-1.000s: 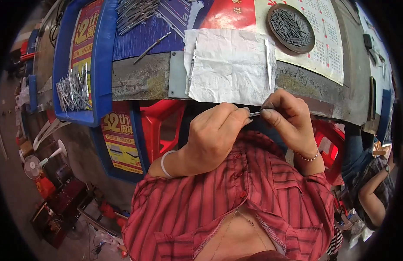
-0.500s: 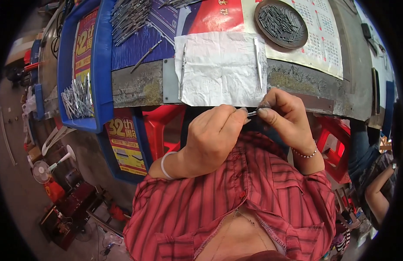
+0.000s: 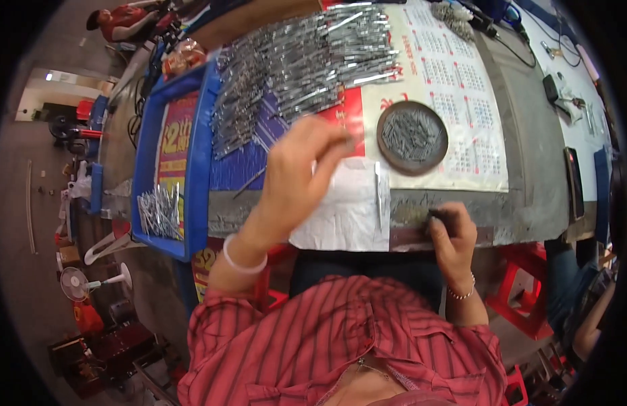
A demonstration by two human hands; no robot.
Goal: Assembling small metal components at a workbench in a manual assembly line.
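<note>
My left hand (image 3: 296,172) is raised over the workbench, its fingers stretched toward the pile of slender silver metal pieces (image 3: 293,61). Thumb and fingers stand apart, slightly blurred, and I see nothing between them. At the bench's front edge, my right hand (image 3: 455,237) is curled, thumb close to a dark-tipped finger. What it pinches, if anything, is too small to make out. Between the hands lies a creased white sheet (image 3: 340,227) with a slim silver tool (image 3: 378,196) along its right side; my left hand covers part of the sheet. A round brown dish (image 3: 383,152) holds short dark-grey pins (image 3: 415,135).
A blue tray (image 3: 200,145) at the left holds several silver pieces (image 3: 160,211). One slender rod (image 3: 249,181) lies beside my left wrist. A printed calendar sheet (image 3: 479,135) lies under the dish. A phone (image 3: 574,176) rests at the right; red stools (image 3: 520,291) stand below.
My hands have parted: the left moved up and forward over the bench, the right stayed near the edge. The small piece between them no longer shows. The view has tilted upward, showing more pile.
</note>
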